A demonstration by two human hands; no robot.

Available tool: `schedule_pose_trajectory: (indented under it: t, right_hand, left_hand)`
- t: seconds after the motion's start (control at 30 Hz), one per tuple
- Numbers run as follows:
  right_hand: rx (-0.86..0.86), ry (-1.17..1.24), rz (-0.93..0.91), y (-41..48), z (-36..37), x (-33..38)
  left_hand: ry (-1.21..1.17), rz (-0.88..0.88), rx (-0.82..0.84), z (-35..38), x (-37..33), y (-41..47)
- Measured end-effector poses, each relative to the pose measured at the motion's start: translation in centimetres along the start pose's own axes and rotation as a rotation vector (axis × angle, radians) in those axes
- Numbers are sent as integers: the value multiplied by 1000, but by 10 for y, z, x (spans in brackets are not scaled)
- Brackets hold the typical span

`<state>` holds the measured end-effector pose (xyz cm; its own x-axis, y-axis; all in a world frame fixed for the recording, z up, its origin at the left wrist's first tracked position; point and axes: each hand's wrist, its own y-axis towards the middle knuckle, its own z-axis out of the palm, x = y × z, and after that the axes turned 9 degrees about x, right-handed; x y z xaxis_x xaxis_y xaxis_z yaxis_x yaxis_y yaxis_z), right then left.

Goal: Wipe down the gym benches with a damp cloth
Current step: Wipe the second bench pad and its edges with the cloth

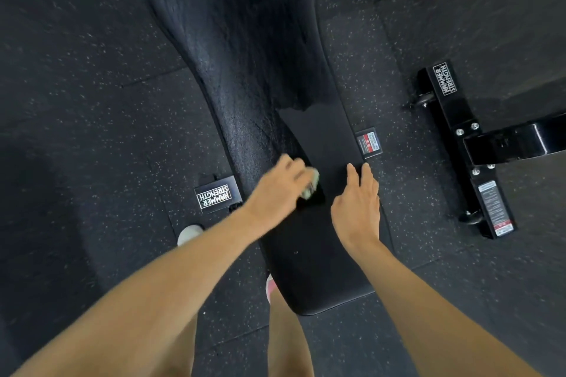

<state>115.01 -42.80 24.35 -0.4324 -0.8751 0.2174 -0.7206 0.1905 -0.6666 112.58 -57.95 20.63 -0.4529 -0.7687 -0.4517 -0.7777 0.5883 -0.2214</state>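
Two hands on bench pad [315, 257]. L hand [275, 190], blurred, fingers curled round cloth [311, 185] at its fingertips; R hand [356, 202] flat beside, fingers straight, near-together. Wet sheen [245, 86] beyond fingertips. Risk: dry strip under R fingers missed if palm isn't lifted.

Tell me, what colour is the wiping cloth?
Pale whitish-green, though blurred; the head view shows the cloth in the left hand.

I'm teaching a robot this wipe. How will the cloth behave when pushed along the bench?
Probably floppy: the cloth shows only as a small crumpled wad under the left hand, so it likely needs gripping. It may drag a little rather than glide, since the bench looks matte where dry and shines wet farther off. Being so small, it is likely light.
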Motion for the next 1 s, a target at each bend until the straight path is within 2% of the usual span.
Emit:
schedule_pose_trajectory:
  t: [0.1,0.2,0.3,0.37,0.43,0.67,0.77,0.83,1.0]
  right_hand:
    - [-13,27,6,3,0,-2]
    - [-19,65,23,5,-1,-4]
    - [-28,106,44,5,-1,-6]
    - [-28,124,47,4,-1,-7]
    - [-20,126,40,4,-2,-10]
    - [-43,158,30,6,-4,-19]
    - [-50,141,23,5,-6,-24]
    - [-52,125,20,5,-6,-27]
    - [-66,153,25,4,-4,-36]
  left_hand:
    - [-29,-232,-130,-28,40,39]
    - [-50,-436,-181,-53,61,68]
    - [-89,-533,-246,-57,53,76]
    - [-108,-528,-253,-47,36,72]
    - [-106,-429,-206,-32,15,61]
    - [56,218,115,16,-53,5]
    - [130,325,158,5,-43,11]
    - [122,219,121,-6,-24,29]
    - [66,-214,-41,-44,29,85]
